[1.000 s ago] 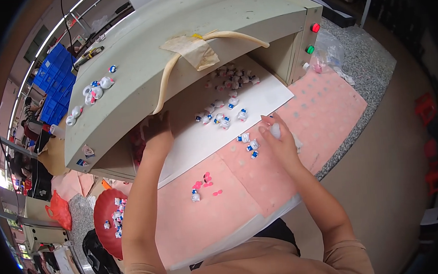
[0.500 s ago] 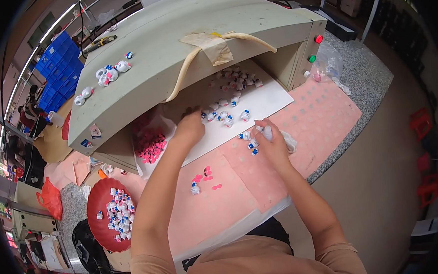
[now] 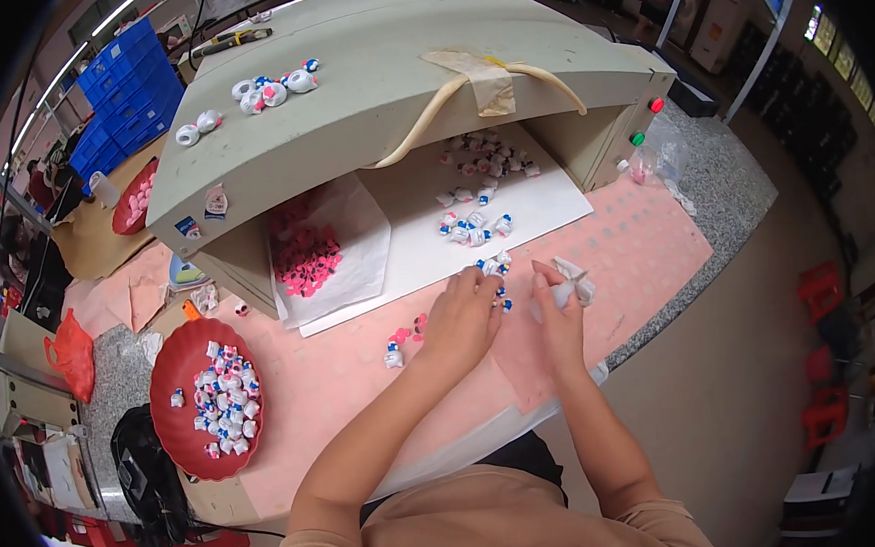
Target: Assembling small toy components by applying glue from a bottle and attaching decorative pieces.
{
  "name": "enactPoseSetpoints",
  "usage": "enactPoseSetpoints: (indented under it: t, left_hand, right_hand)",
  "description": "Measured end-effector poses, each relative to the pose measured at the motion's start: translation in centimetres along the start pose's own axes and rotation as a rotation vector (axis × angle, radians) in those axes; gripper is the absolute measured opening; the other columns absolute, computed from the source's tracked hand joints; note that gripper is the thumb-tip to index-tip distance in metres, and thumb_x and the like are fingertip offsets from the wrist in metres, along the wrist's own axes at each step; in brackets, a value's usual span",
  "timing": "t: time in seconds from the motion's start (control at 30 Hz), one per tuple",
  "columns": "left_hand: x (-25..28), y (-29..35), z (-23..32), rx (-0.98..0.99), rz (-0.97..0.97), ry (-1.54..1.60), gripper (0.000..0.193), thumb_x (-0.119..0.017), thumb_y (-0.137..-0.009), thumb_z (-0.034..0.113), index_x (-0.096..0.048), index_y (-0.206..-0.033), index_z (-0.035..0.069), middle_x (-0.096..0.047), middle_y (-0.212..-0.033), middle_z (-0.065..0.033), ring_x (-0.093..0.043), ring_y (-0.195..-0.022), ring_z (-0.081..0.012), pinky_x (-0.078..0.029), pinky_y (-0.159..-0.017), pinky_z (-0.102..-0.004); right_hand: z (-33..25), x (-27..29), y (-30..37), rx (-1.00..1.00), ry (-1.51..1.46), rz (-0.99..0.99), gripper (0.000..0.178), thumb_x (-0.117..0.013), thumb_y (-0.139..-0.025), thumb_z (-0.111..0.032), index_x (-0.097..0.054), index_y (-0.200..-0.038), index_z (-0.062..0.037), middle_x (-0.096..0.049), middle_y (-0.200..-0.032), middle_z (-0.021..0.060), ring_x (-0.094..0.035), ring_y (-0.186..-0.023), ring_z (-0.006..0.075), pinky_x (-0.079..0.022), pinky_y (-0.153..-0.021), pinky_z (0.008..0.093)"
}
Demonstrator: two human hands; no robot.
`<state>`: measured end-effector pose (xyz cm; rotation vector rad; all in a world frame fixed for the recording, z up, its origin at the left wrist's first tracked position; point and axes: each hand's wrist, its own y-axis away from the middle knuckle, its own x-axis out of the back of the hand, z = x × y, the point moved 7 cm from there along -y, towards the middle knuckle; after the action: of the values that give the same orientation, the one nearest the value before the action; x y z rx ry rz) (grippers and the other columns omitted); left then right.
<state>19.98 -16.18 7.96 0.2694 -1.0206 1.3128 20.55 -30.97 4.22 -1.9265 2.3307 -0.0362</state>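
Figurines [image 3: 498, 264]: white, blue-trimmed | my left hand [image 3: 463, 326]: fingers curled, hold unclear | my right hand [image 3: 559, 321]: closed on pale object [image 3: 563, 292] | far-left stickers [image 3: 215, 203]: illegible

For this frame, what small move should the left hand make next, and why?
The left hand should probably pinch a small blue-and-white figure: it is right beside one, and the right hand holds a whitish object. Any existing left grip is hidden.
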Motion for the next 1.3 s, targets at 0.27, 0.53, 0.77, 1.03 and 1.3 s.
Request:
enactPoseSetpoints:
  t: [0.27, 0.53, 0.77, 1.03, 1.3]
  left_hand:
    - [-5.1, -0.5, 2.0, -0.178, -0.156, -0.340, 0.013, -0.063, -0.080, 0.013, -0.064, -0.089, 0.004, -0.064, -0.091, -0.0134, -0.062, -0.088, -0.0294, -0.049, -0.077, -0.0410]
    - [6.1, 5.8, -7.7, 0.499, 0.003, 0.515, 0.026, -0.057, -0.092, 0.006, -0.063, -0.117, 0.003, -0.065, -0.110, -0.0117, -0.064, -0.089, -0.0173, -0.054, -0.077, -0.0292]
    - [6.9, 9.0, -9.8, 0.682, 0.149, 1.622, 0.032, -0.052, -0.098, 0.012, -0.054, -0.128, 0.001, -0.061, -0.118, -0.0116, -0.064, -0.096, -0.0196, -0.056, -0.087, -0.0329]
    - [8.3, 10.9, -11.6, 0.559, 0.261, 0.695, 0.033, -0.054, -0.094, 0.006, -0.055, -0.127, 0.002, -0.062, -0.117, -0.0137, -0.064, -0.098, -0.0221, -0.052, -0.083, -0.0301]
    - [13.7, 17.3, -12.3, 0.617, 0.397, -0.013, 0.036, -0.053, -0.089, 0.000, -0.056, -0.125, 0.001, -0.063, -0.110, -0.0207, -0.061, -0.098, -0.0320, -0.049, -0.085, -0.0372]
  right_hand:
    - [0.2, 3.7, 3.9, -0.074, -0.056, 0.034, 0.029, -0.048, -0.100, -0.028, -0.055, -0.115, -0.0030, -0.064, -0.086, 0.0038, -0.052, -0.065, 0.0069, -0.043, -0.058, 0.0208]
    - [0.7, 2.1, 4.2, -0.078, 0.012, -0.078, 0.019, -0.055, -0.096, -0.016, -0.053, -0.111, -0.0045, -0.062, -0.085, 0.0022, -0.049, -0.068, 0.0046, -0.040, -0.057, 0.0195]
    - [0.4, 0.0, 4.4, -0.032, 0.048, -0.115, 0.020, -0.057, -0.095, -0.017, -0.054, -0.111, -0.0047, -0.062, -0.086, 0.0015, -0.052, -0.073, 0.0044, -0.042, -0.060, 0.0191]
    - [-0.6, -2.1, 6.0, -0.054, 0.096, -0.253, 0.013, -0.061, -0.090, -0.002, -0.058, -0.102, -0.0018, -0.060, -0.084, 0.0007, -0.054, -0.073, 0.0047, -0.045, -0.064, 0.0197]
    - [1.3, -2.2, 5.8, -0.071, 0.073, -0.245, 0.009, -0.062, -0.089, -0.004, -0.060, -0.097, -0.0005, -0.059, -0.082, -0.0001, -0.050, -0.067, 0.0022, -0.041, -0.057, 0.0178]
